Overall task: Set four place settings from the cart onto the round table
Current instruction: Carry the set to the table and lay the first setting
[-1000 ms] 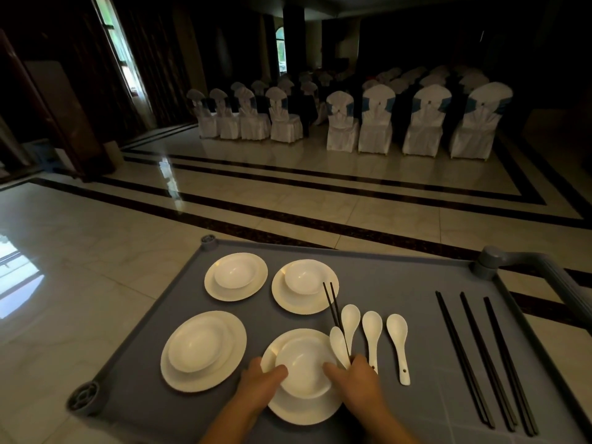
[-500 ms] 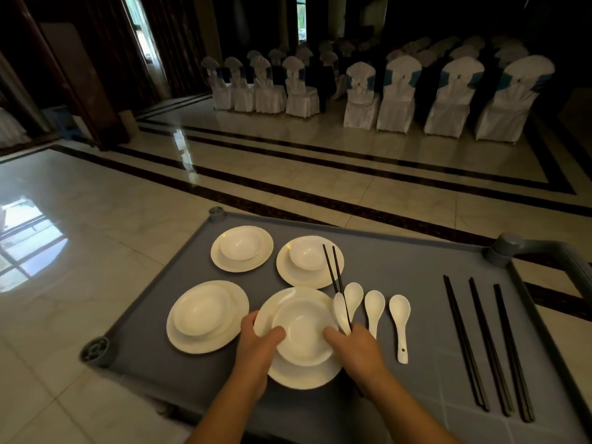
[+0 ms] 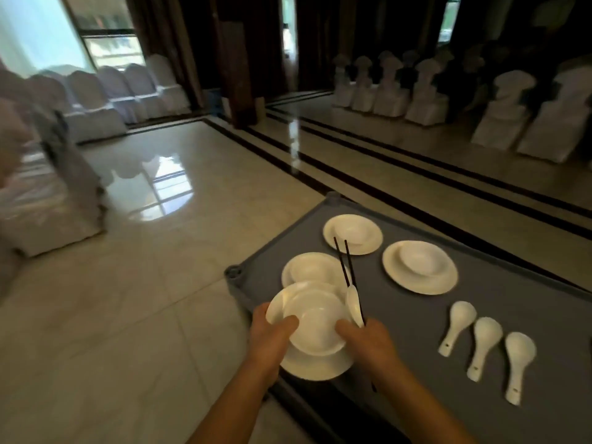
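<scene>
Both hands hold one white plate [image 3: 317,366] with a white bowl [image 3: 315,318] on it, lifted over the near left corner of the grey cart [image 3: 416,315]. My left hand [image 3: 272,338] grips the plate's left rim, thumb on the bowl. My right hand [image 3: 365,341] grips the right rim and also holds a white spoon [image 3: 354,302] and a pair of black chopsticks [image 3: 346,267] that stick up over the other dishes. Three more plate-and-bowl sets [image 3: 419,267] lie on the cart. Three white spoons [image 3: 483,344] lie to the right.
A chair draped in white cloth [image 3: 48,200] stands at the left on the glossy tiled floor [image 3: 179,283]. Rows of white-covered chairs [image 3: 416,91] line the dark back of the hall. The cart's corner post [image 3: 234,272] is just left of the held plate.
The plate set, spoon and chopsticks have been lifted off the cart and carried leftward. My view has swung to the left, so the cart now lies on the right.
</scene>
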`<state>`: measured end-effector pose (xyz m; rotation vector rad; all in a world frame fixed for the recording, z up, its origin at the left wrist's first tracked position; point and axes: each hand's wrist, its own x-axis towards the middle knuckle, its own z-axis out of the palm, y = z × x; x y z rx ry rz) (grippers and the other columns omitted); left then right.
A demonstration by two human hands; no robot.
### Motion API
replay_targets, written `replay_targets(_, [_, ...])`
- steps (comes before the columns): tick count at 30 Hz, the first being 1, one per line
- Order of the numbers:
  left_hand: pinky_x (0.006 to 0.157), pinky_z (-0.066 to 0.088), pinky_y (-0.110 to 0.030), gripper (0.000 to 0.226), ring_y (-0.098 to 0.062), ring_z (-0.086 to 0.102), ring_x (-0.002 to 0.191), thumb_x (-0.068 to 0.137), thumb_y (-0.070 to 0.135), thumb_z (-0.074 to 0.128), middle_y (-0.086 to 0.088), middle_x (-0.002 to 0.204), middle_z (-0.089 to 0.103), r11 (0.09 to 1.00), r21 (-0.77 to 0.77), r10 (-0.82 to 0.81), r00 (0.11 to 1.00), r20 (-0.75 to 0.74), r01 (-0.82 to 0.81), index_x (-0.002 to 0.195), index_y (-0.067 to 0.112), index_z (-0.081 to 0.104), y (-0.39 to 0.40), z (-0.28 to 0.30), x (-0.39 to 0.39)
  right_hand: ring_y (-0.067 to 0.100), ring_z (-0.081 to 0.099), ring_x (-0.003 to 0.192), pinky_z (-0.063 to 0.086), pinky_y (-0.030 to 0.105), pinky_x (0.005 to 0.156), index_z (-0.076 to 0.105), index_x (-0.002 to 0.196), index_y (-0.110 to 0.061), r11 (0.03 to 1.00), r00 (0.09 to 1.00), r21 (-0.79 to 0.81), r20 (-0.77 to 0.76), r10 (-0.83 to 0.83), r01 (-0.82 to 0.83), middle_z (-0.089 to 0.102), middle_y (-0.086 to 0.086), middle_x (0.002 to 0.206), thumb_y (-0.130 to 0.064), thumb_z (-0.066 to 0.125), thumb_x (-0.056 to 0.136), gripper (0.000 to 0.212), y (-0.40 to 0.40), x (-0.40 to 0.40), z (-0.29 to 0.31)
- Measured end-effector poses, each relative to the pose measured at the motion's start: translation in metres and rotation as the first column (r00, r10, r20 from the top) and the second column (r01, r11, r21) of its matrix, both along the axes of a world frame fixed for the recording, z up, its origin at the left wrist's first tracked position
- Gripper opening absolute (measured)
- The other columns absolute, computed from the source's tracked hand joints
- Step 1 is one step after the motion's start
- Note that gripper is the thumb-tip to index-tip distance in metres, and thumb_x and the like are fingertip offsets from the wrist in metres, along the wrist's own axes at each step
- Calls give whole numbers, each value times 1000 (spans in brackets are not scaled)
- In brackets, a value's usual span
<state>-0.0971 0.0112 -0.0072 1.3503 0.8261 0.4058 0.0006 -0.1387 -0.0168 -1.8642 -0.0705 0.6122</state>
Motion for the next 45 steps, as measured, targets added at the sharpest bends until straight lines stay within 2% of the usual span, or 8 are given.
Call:
replay_targets(3, [67,52,-33,49,-19,61,96,82,11,69,0,110,60,988,15,151,988,9,-151,124,20,47,31,15,-68,20,65,91,53,33,70,61,121,-6,983,985,61,-6,174,-174,68,6,105,-23,71,82,44,47,-46,14])
replay_targets(8, [86,55,-51,48,-33,62,105,84,4,65,-14,119,62,919,33,393,919,7,-393,128,10,49,60,34,-204,25,63,96,55,41,83,57,124,-6,908,910,57,-12,416,-414,65,9,111,-31,71,79,54,111,-153,33])
replay_targets(11, [85,56,-53,52,-35,64,104,79,10,68,-16,119,63,845,48,533,846,17,-533,129,9,51,60,42,-291,22,65,90,57,38,78,61,116,-12,817,818,48,4,575,-574,67,6,101,-35,70,77,47,138,-228,42])
replay_targets(16, [72,55,-40,45,-27,63,98,85,7,64,-12,116,62,629,78,773,633,43,-773,127,11,49,44,56,-433,19,67,77,50,28,59,67,94,-17,610,612,60,60,788,-790,70,2,87,-43,64,59,44,172,-358,65])
replay_targets(23, [61,44,-24,48,-8,55,88,86,16,65,3,108,54,236,187,966,250,58,-954,129,19,42,-2,68,-579,17,64,72,42,24,49,62,89,-21,241,246,58,109,963,-969,67,1,85,-48,61,56,43,194,-508,88])
replay_targets(36, [74,48,-34,47,-18,57,95,86,21,64,3,108,53,-451,164,890,-456,12,-877,127,24,40,-140,78,-693,21,63,90,54,33,64,54,126,-10,-497,-493,39,79,866,-867,64,5,104,-33,68,79,54,162,-708,78])
replay_targets(40, [74,52,-36,44,-15,56,93,86,23,64,4,109,54,-597,127,797,-604,-13,-792,122,28,40,-183,72,-695,20,63,87,51,29,56,53,126,-10,-640,-639,-5,66,767,-769,63,5,103,-35,67,78,55,132,-738,72])
replay_targets(45, [60,48,-28,44,-12,56,88,87,21,65,6,104,54,-717,97,691,-722,-32,-690,123,25,41,-229,57,-694,23,65,86,59,42,72,58,113,-13,-725,-725,-16,41,688,-689,66,5,99,-39,66,73,48,92,-757,60])
